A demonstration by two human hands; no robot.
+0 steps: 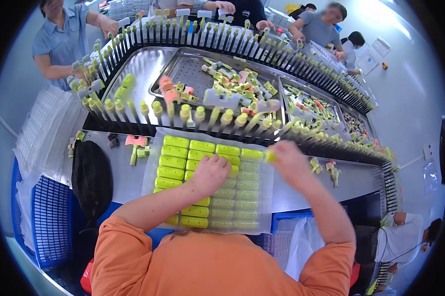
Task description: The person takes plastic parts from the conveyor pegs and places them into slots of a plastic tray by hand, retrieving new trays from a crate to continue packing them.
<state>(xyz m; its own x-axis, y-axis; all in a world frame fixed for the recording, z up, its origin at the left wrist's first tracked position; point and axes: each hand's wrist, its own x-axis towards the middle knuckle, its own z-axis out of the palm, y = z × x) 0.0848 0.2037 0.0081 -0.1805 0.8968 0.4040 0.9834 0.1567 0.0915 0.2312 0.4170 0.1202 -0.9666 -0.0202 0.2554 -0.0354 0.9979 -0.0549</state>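
Note:
A clear blister tray (254,202) lies before me, with glossy yellow-green rectangular plastic parts (173,161) in its left columns and top row. The lower pockets at its right hold no parts. My left hand (211,173) rests over the middle of the tray, its fingers curled down at a part in the third column; the fingertips are partly hidden. Beyond the tray's upper right corner, my right hand (292,165) is smeared by motion. A small yellow-green piece (270,156) shows at its fingertips, close to the last part of the top row.
A black rack (146,129) of upright yellow-green pieces runs behind the tray. Metal trays (188,74) of mixed parts lie beyond it. Loose coral and green pieces (136,143) and a black bag (91,175) are at left, near a blue crate (50,222). Several people work around the table.

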